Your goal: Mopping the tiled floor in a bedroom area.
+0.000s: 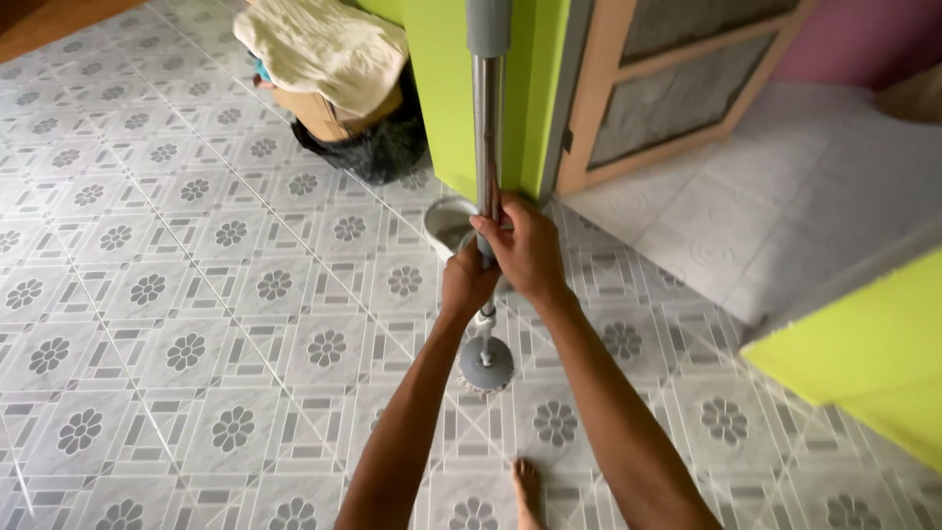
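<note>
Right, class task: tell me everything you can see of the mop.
The mop stands nearly upright on the patterned tile floor. Its shiny metal pole has a grey sleeve at the top; a round grey head with a pale fringe rests on the tiles. The left hand and right hand both grip the pole.

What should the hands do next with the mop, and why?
Probably push the mop head forward a little across the floor tiles. Both the left hand and the right hand grip the metal pole, which stands nearly upright, and the round head sits flat on the tiles just ahead of the bare foot.
</note>
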